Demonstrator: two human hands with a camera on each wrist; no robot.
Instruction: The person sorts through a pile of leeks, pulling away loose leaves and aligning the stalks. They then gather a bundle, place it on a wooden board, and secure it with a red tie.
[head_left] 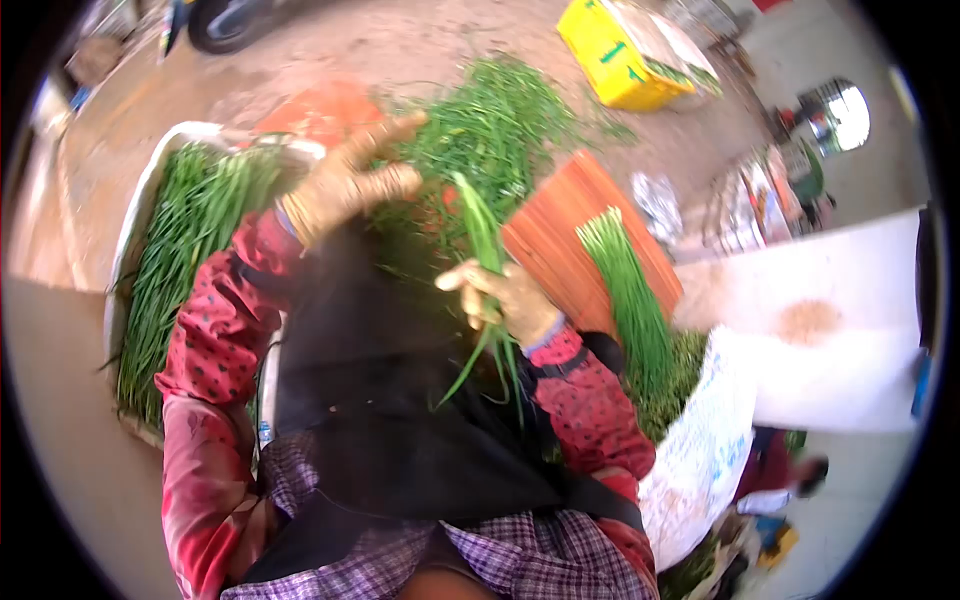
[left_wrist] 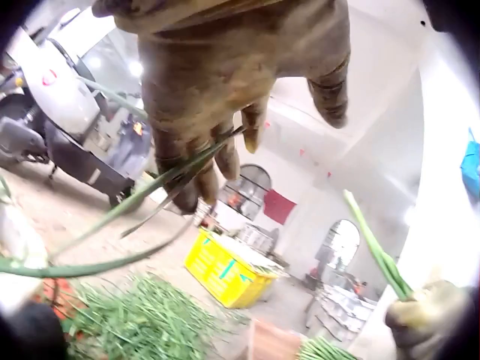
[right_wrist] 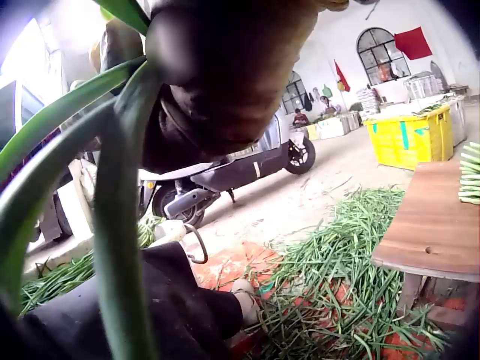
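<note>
- The right hand (head_left: pixel 505 300) is gloved, and a few green stalks (head_left: pixel 482 225) are pinched in its curled fingers above the lap, over a black apron (head_left: pixel 400 390).
- The left hand (head_left: pixel 350 185) is gloved and held spread, between the tub and the pile; thin blades (left_wrist: pixel 142 195) are seen across its fingertips in the left wrist view, but whether they are touched cannot be told.
- A neat bunch (head_left: pixel 635 290) is laid on a wooden stool (head_left: pixel 545 235), just beside the right hand.
- A loose pile (head_left: pixel 490 125) is heaped on the floor (head_left: pixel 400 50) ahead.
- More greens (head_left: pixel 170 270) are held in a white tub (head_left: pixel 135 215) at the left.
- Farther off, a yellow crate (head_left: pixel 615 60) and a scooter (left_wrist: pixel 82 161) are seen.
</note>
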